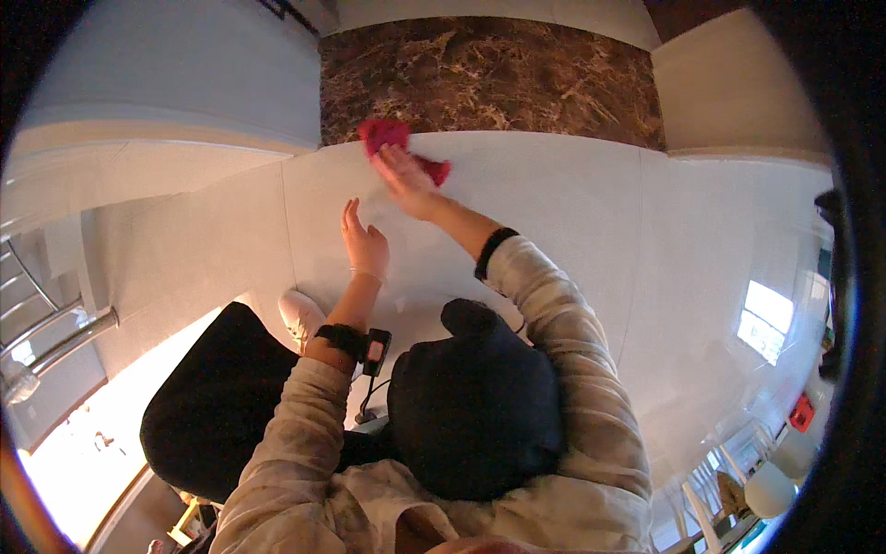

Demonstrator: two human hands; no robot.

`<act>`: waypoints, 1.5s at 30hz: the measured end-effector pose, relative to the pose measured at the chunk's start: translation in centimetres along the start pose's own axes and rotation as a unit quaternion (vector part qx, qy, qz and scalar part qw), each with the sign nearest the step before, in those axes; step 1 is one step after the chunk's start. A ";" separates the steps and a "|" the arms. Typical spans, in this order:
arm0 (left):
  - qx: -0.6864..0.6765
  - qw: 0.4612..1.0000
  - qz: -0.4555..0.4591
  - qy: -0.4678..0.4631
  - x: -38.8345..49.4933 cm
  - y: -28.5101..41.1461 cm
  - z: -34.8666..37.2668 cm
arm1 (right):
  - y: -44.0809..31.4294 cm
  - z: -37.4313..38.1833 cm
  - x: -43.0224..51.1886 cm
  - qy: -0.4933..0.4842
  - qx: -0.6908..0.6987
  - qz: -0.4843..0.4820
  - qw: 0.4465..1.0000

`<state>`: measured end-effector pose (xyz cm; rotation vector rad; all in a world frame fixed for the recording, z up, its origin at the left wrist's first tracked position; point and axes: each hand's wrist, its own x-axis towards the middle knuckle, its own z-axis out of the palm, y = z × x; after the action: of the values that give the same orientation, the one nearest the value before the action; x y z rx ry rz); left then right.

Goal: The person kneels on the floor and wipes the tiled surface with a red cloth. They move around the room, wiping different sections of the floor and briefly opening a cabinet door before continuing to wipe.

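Note:
A crumpled red cloth [385, 133] lies against the pale glossy floor tiles [526, 208], beside the brown marble-patterned threshold strip [484, 76]. My right hand [407, 181] holds it under its palm and fingers, and both are slightly blurred. Part of the cloth sticks out beyond my fingertips and part shows at the right side of my hand. Below and to the left, my left hand [365, 244] hovers with nothing in it, fingers raised and thumb apart. A thin bracelet circles that wrist, and a small black device [376, 350] is strapped higher on the forearm.
White wall ends flank the threshold at left [208, 90] and right [734, 90]. My dark-clad knees [477, 408] and a light shoe [302, 317] are close below my hands. Metal railing [62, 339] stands far left. Furniture and a red object [801, 413] appear at right.

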<state>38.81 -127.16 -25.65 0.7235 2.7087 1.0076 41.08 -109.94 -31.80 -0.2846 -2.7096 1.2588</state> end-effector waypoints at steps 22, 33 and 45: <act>0.278 0.948 0.107 -0.112 10.4 -8.6 -3.0 | -2.0 -20.0 -12.9 0.243 0.098 0.157 0.952; 0.610 0.719 0.018 -0.331 16.7 -7.7 -11.8 | -12.2 -31.9 -18.9 0.280 -0.024 0.164 0.945; 0.250 0.854 0.239 -0.387 -0.5 7.8 8.3 | -24.1 -32.0 -29.3 0.292 -0.083 0.226 0.926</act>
<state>44.82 -117.53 -26.86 1.5414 2.0633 -0.0347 73.46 -108.21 5.79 -1.1561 -2.2795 0.8304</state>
